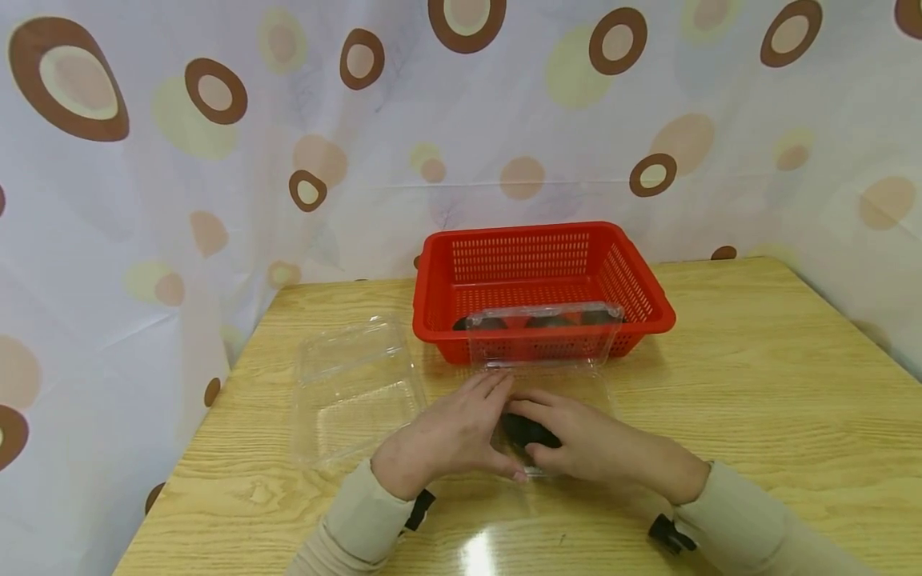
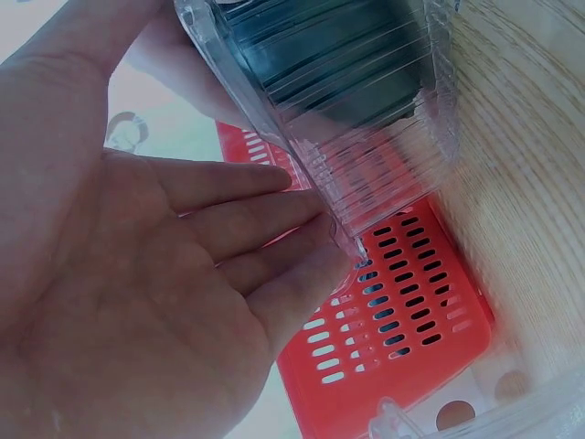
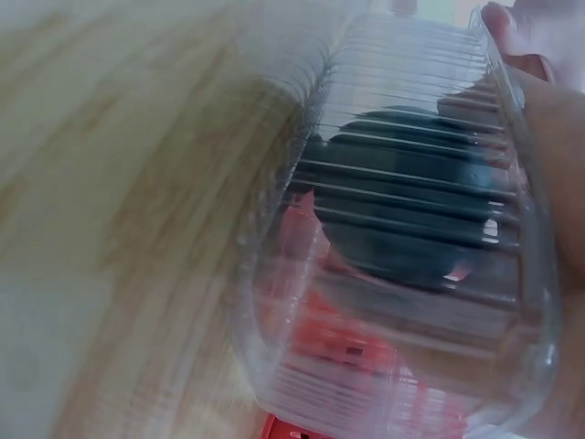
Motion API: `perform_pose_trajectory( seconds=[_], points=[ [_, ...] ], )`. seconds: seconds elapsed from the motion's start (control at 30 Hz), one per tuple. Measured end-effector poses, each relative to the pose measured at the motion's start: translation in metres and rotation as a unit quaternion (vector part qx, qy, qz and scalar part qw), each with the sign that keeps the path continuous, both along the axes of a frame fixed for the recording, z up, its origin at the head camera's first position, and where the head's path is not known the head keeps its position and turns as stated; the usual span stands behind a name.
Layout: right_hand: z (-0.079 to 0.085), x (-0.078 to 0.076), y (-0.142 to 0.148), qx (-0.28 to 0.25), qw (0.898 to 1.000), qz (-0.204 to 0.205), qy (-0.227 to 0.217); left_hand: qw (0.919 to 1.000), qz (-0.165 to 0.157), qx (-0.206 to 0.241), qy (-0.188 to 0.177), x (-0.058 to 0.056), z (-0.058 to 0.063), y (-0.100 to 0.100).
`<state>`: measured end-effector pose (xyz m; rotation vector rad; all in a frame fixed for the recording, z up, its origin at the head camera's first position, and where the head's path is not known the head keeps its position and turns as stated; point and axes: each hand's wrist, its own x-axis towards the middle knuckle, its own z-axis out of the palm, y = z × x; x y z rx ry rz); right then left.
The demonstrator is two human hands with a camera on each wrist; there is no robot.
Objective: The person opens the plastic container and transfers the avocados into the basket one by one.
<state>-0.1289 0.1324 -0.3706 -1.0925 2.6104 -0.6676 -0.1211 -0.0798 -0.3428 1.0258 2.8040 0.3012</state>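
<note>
A clear plastic clamshell box [image 1: 598, 392] lies with its lid raised against the red basket. Inside it is a dark, oval, avocado-like fruit [image 1: 529, 432], also visible through the ribbed wall in the left wrist view and as a dark fruit [image 3: 411, 197] in the right wrist view. My right hand [image 1: 587, 436] grips this fruit from the right, fingers and thumb curled round it. My left hand [image 1: 457, 436] is at the box's left side. Its fingers are nearly straight, and in the left wrist view the fingertips [image 2: 315, 265] touch or nearly touch the box's rim.
Behind the box stands a red slotted basket [image 1: 522, 240] with several dark fruits [image 1: 551, 322] along its near side, partly hidden by the lid. A second clear box [image 1: 360, 400] lies open at the left on the wooden table [image 1: 756, 384]. A patterned cloth hangs behind.
</note>
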Motion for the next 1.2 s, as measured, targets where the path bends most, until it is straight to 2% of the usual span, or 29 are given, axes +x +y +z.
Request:
perform_pose_trajectory(
  seconds=[0.3,0.5,0.83,1.2],
  points=[
    [-0.002,-0.009,-0.008,-0.002,1.0,0.0,0.003,1.0,0.002,-0.001,-0.004,0.0,0.0,0.0],
    [-0.006,-0.015,-0.009,-0.004,1.0,0.007,0.022,0.9999,0.006,-0.005,-0.007,0.0,0.001,0.001],
    [-0.008,-0.016,-0.003,-0.013,0.999,0.016,0.04,0.9999,0.005,-0.012,-0.004,0.0,0.001,0.001],
    [0.0,-0.015,0.008,-0.001,0.998,0.009,0.056,0.9996,0.01,-0.016,-0.019,-0.001,0.002,0.001]
  ],
)
